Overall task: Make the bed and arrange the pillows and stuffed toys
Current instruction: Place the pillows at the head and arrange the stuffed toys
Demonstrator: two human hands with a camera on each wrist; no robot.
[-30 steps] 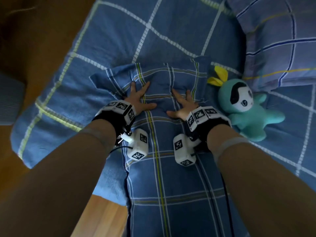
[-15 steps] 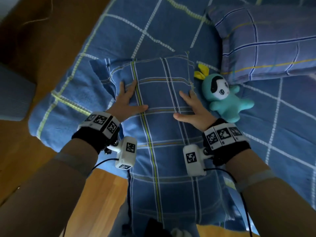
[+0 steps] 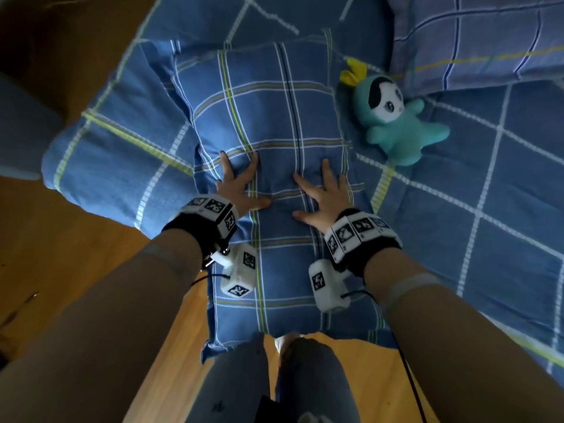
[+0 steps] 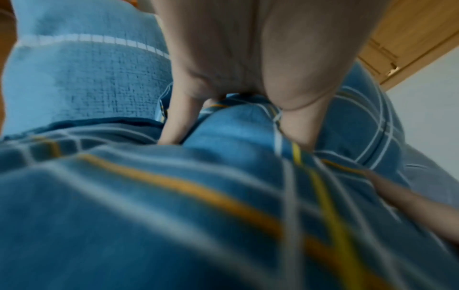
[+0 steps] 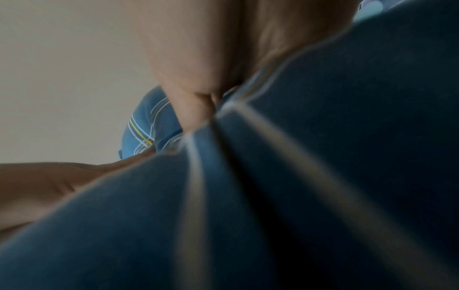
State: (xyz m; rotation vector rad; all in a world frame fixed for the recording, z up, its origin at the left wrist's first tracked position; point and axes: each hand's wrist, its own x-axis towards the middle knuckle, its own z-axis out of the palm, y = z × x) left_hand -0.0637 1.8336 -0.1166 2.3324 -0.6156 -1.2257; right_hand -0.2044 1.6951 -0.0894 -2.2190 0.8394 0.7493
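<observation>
A blue plaid pillow (image 3: 268, 117) lies lengthwise on the bed's corner, its near end hanging over the mattress edge. My left hand (image 3: 241, 184) and right hand (image 3: 320, 193) press flat on its middle, fingers spread and straight. The left wrist view shows my fingers (image 4: 176, 121) sinking into the pillow cloth (image 4: 174, 206). In the right wrist view the pillow (image 5: 298, 176) fills the frame, blurred. A teal stuffed toy (image 3: 393, 117) with a white face and yellow leaves lies right of the pillow. A second, paler plaid pillow (image 3: 488, 41) lies at the upper right.
The blue checked bedcover (image 3: 488, 193) spreads under everything, with its folded corner (image 3: 116, 148) at the left. Wooden floor (image 3: 76, 254) runs along the left and below the bed. My legs (image 3: 274, 383) in grey trousers stand at the bed's near edge.
Both hands slid back along the pillow toward me, staying flat on it. The view pulled back, and the pillow's near end and my legs now show.
</observation>
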